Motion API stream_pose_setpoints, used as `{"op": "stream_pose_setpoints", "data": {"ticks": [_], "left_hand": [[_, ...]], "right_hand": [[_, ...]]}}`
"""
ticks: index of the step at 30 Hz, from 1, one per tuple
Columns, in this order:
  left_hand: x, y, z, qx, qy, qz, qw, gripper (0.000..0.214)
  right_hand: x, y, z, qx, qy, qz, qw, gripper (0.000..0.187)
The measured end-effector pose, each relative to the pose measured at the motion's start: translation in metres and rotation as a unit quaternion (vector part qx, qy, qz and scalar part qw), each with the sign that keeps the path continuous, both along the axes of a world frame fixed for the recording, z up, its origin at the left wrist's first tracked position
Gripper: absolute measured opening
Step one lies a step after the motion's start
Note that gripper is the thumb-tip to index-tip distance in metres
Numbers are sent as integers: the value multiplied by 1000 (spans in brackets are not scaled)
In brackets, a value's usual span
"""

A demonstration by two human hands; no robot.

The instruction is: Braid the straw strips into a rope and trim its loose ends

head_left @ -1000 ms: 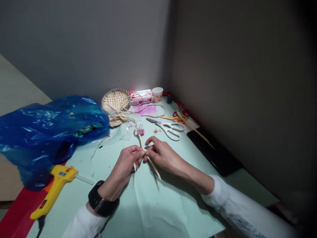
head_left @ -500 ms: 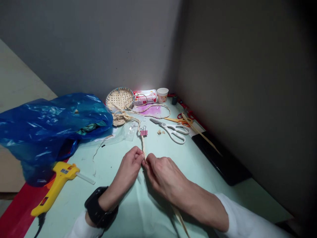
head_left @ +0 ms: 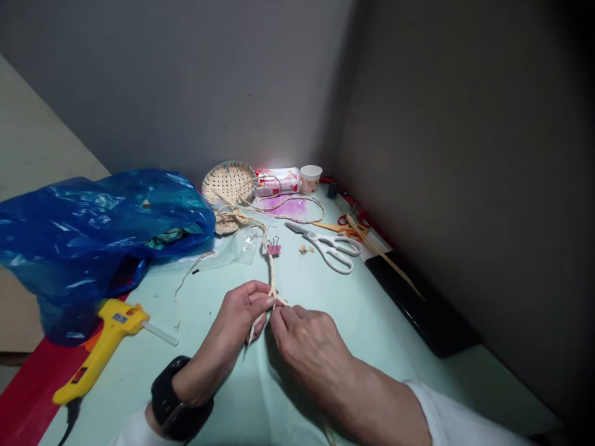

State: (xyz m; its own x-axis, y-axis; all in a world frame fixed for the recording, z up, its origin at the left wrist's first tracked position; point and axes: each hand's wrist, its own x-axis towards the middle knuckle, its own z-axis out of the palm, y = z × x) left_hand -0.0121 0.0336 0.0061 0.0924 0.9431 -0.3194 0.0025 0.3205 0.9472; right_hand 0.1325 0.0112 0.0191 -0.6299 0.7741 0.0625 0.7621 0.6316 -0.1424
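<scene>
My left hand (head_left: 235,325), with a black watch on its wrist, pinches the near end of a pale braided straw cord (head_left: 269,272) on the light green table (head_left: 297,291). My right hand (head_left: 309,347) meets it there, fingers closed on loose straw strands at the same spot. One thin strand hangs down below my left fingers. The cord runs away from me past a pink binder clip (head_left: 274,248) clamped on it, toward a small woven piece (head_left: 226,223).
A blue plastic bag (head_left: 97,229) fills the left side. A yellow glue gun (head_left: 97,356) lies near left. White scissors (head_left: 332,248), orange scissors (head_left: 346,224), a round woven tray (head_left: 229,181), a tissue pack (head_left: 277,181), a paper cup (head_left: 310,178) and a black slab (head_left: 418,303) lie around the corner walls.
Both hands drew nearer to me along the cord. My right hand turned palm down and its fingers closed; the long flat strand it held now lies hidden beneath it.
</scene>
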Motion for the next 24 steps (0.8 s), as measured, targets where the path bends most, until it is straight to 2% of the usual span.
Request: {"op": "stream_pose_setpoints", "data": {"ticks": [2,5,7,9,12,17,22,24], "left_hand": [[-1,0,-1,-5,-6,3,1000,20],[-3,0,-1,0,-14,-10,1000,18],[-3,0,-1,6,-19,-23,1000,19],[-3,0,0,11,-17,-31,999,20],[-4,0,2,22,2,-34,999,22],[-9,3,1,41,40,-56,997,23],[-12,7,-1,70,82,-76,991,16],[-11,7,-2,76,89,-80,990,13]], "right_hand": [[5,7,4,8,52,-14,998,18],[15,22,10,-8,145,-86,986,22],[20,33,9,-98,199,-97,970,21],[21,41,4,-205,244,-76,945,22],[17,49,-4,-276,277,-51,919,22],[15,56,-7,-306,302,-4,903,30],[20,54,-7,-240,275,-27,931,28],[20,53,-9,-235,272,-31,933,28]]}}
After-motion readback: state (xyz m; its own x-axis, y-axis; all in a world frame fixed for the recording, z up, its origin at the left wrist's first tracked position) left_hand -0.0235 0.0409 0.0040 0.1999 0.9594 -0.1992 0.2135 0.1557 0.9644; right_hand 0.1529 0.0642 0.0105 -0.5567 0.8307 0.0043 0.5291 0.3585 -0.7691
